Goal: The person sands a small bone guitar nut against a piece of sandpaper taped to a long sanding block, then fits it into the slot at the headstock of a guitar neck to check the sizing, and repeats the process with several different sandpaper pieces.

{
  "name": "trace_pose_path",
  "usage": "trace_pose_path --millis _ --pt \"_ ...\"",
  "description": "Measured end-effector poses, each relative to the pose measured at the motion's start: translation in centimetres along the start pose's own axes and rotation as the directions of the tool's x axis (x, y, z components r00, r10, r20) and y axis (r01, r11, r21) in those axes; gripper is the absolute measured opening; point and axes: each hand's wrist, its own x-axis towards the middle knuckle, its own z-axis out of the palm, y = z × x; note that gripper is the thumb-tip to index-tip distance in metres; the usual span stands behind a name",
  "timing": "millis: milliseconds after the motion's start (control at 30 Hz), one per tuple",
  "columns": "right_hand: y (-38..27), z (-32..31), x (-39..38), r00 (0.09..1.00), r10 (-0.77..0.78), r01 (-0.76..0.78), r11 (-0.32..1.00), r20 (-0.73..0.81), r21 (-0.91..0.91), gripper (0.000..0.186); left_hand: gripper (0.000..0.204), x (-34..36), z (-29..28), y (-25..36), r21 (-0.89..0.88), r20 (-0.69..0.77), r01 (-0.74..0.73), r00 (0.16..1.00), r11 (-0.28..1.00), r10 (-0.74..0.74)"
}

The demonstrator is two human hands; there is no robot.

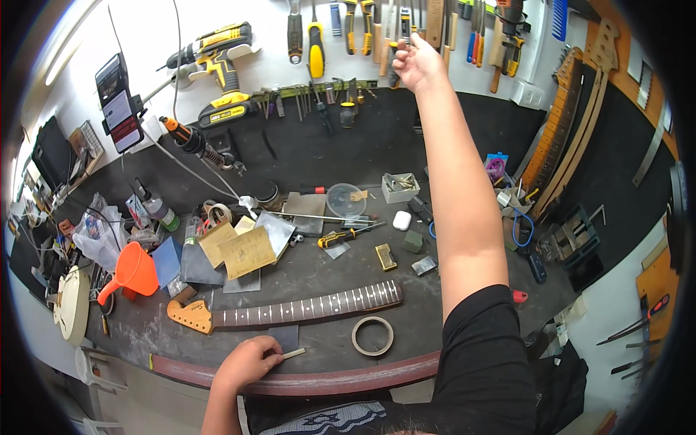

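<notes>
My left hand (251, 362) rests low over the workbench, fingers curled round one end of a small pale stick (293, 354). Just beyond it lies a dark square sheet (285, 336). A guitar neck (304, 308) with a dark fretboard and a light wooden headstock lies farther up the bench. My right arm stretches far up to the wall tools. There my right hand (420, 65) has its fingers curled beside a black and yellow handle (394, 65); what it grips, if anything, I cannot make out.
A long reddish sanding beam (319, 383) runs along the bench's front edge. A tape roll (373, 336) lies right of centre. An orange funnel (135, 270), brown sandpaper sheets (247, 253) and a screwdriver (337, 238) clutter the bench. A power drill (221, 72) hangs on the wall.
</notes>
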Motion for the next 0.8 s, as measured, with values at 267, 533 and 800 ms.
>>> trace_pose_path --millis 267,533,800 --pt "2.0 -0.8 1.9 1.000 -0.018 0.019 0.999 -0.020 0.045 0.027 0.018 -0.9 0.3 -1.6 0.009 -0.188 -0.058 0.980 0.998 0.059" --pt "1.4 -1.3 1.4 0.999 -0.035 0.035 0.999 -0.008 0.012 0.030 0.018 -0.6 0.7 -2.6 -0.041 -0.217 -0.083 0.973 0.996 0.072" --pt "5.6 2.2 -2.4 0.899 -0.388 0.279 0.864 -0.201 -0.419 0.024 0.018 -0.5 0.6 -3.0 -0.040 -0.212 -0.071 0.975 0.997 0.061"
